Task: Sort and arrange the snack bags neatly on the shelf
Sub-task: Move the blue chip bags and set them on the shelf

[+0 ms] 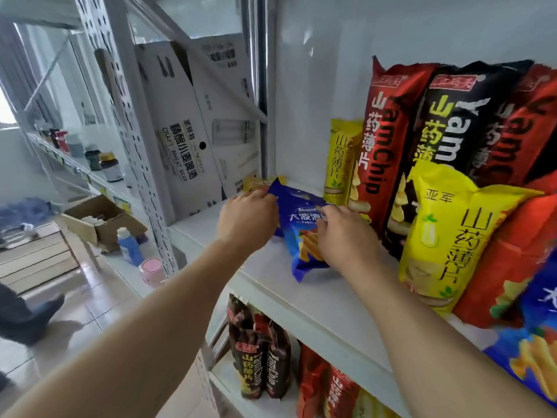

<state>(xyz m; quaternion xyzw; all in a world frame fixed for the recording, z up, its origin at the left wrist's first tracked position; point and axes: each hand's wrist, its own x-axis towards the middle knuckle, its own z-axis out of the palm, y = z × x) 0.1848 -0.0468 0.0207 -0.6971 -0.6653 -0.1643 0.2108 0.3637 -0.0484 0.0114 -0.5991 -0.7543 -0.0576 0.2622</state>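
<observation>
Both of my forearms enter from the bottom edge of the head view and reach up to the white shelf [271,276].

1. Left hand [245,220]: fingers curled over the upper left edge of the blue snack bag [301,233], gripping it near its top corner.
2. Right hand [346,236]: fingers bent down onto the right side of the same bag, holding it; the fingertips are hidden behind the hand, so I cannot tell how far they wrap.
3. Blue snack bag: lies flat and slightly tilted on the shelf board, left of the standing row, its lower end near the front edge.
4. Small yellow packet [256,182]: lies just behind my left hand, partly hidden.
5. Standing row to the right: a narrow yellow bag [340,158], a tall red bag [379,140], a black bag [446,116], and another red bag [524,125], all upright against the back panel. A large yellow bag [446,236] leans in front of them.
6. Lower shelf: dark bags [259,357] and red bags [328,384] stand upright, packed side by side.
7. Adjacent rack at left: white beer cartons [184,140] stand on it.
8. Floor area: an open cardboard box [99,221] holds small items I cannot identify.
</observation>
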